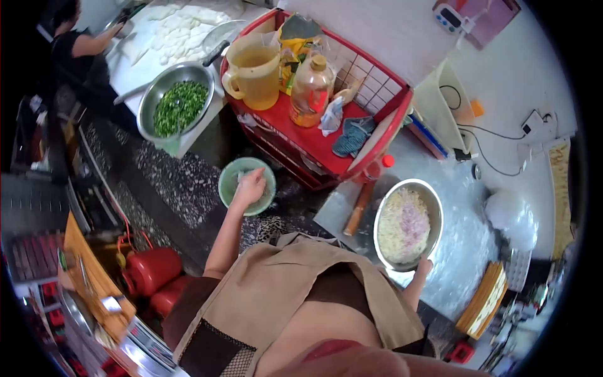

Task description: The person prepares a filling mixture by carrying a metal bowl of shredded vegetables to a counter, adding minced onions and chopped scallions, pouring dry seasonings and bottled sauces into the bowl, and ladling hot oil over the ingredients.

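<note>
Over a green basin (231, 200) low in the middle, my left hand (252, 186) reaches in with its fingers pointing down and pressed together; what they hold, if anything, is hidden. At the right, my right hand (424, 266) is at the lower rim of a steel bowl (440, 217), its fingers bent round the edge. Pale shredded food (396, 229) with a pinkish patch fills that bowl, which rests on a metal table (461, 276). A wooden rolling pin (359, 210) lies left of the bowl.
A red shelf (276, 122) holds a yellow jug (252, 75), an oil bottle (311, 91) and a cloth (353, 136). Chopped greens (180, 108) fill a bowl beside dough pieces (185, 31). Another person (85, 53) works at the upper left. Red gas cylinders (151, 270) stand lower left.
</note>
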Demonstrator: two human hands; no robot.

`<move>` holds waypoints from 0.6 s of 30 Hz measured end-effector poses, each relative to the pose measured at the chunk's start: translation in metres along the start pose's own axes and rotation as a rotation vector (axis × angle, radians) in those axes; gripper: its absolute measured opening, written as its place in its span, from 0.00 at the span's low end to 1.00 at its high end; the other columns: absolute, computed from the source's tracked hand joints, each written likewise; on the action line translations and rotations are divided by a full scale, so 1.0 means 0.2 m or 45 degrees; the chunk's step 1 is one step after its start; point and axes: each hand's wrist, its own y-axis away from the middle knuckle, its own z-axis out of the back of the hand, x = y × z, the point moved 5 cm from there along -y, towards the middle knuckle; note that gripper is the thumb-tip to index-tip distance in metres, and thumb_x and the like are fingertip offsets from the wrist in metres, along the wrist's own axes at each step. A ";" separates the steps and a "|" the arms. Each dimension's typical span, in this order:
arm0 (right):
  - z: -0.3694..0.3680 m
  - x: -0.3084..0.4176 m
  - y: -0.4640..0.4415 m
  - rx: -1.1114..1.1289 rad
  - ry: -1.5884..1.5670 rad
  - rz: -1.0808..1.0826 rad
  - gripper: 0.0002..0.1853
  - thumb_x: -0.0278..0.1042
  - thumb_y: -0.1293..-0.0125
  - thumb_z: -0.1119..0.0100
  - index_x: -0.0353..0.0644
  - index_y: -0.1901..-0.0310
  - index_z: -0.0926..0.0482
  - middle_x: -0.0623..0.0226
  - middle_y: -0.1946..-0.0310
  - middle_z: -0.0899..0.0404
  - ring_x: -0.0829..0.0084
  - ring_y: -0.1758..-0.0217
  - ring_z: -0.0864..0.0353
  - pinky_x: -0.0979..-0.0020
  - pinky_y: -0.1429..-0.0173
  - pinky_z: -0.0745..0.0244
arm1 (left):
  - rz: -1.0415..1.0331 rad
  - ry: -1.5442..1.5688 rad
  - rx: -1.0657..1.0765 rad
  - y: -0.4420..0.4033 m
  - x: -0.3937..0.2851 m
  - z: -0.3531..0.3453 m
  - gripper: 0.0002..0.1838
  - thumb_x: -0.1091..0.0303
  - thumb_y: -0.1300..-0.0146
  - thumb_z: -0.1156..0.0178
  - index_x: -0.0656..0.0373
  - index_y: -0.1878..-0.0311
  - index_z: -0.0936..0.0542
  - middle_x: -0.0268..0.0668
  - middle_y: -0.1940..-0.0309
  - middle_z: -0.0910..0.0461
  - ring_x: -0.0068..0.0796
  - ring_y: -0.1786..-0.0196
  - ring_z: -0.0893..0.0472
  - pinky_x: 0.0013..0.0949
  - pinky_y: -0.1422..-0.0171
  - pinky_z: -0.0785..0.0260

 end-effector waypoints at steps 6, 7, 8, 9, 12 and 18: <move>0.02 0.28 0.54 0.004 -0.099 -0.421 0.15 0.29 0.46 0.49 0.28 0.58 0.31 0.54 0.67 0.25 0.61 0.70 0.22 0.64 0.70 0.24 | -0.082 0.199 0.125 -0.49 -0.09 0.39 0.20 0.71 0.43 0.50 0.60 0.46 0.29 0.46 0.55 0.23 0.35 0.54 0.22 0.32 0.49 0.31; 0.01 0.34 0.60 -0.036 -0.482 -0.423 0.16 0.30 0.43 0.50 0.29 0.56 0.32 0.54 0.65 0.24 0.61 0.68 0.22 0.65 0.67 0.24 | -0.097 0.252 0.110 -0.54 -0.14 0.43 0.19 0.72 0.43 0.49 0.60 0.47 0.29 0.46 0.55 0.23 0.34 0.53 0.22 0.32 0.49 0.31; 0.00 0.41 0.66 -0.084 -0.863 -0.407 0.16 0.31 0.41 0.51 0.30 0.53 0.32 0.54 0.63 0.24 0.62 0.66 0.22 0.66 0.64 0.23 | -0.102 0.250 0.155 -0.59 -0.17 0.41 0.19 0.72 0.43 0.49 0.60 0.47 0.29 0.46 0.55 0.23 0.34 0.53 0.22 0.32 0.49 0.31; -0.07 0.54 0.66 -0.017 -0.967 -0.413 0.17 0.32 0.40 0.51 0.31 0.52 0.32 0.55 0.62 0.24 0.63 0.64 0.22 0.69 0.61 0.24 | -0.134 0.343 0.141 -0.64 -0.20 0.41 0.19 0.72 0.43 0.48 0.60 0.47 0.29 0.46 0.56 0.23 0.34 0.54 0.22 0.31 0.49 0.31; -0.20 0.98 0.86 0.090 -0.890 -0.264 0.16 0.34 0.39 0.50 0.32 0.53 0.30 0.57 0.60 0.24 0.67 0.60 0.22 0.73 0.58 0.25 | -0.255 0.414 0.164 -0.70 -0.30 0.36 0.18 0.71 0.43 0.48 0.61 0.48 0.28 0.45 0.57 0.22 0.35 0.54 0.21 0.31 0.50 0.31; -0.36 1.54 1.09 0.347 -0.633 0.165 0.14 0.32 0.38 0.50 0.34 0.54 0.28 0.60 0.60 0.23 0.73 0.60 0.23 0.77 0.58 0.26 | -0.294 0.436 0.304 -0.67 -0.35 0.26 0.18 0.70 0.44 0.48 0.63 0.49 0.28 0.47 0.59 0.22 0.37 0.55 0.22 0.33 0.50 0.30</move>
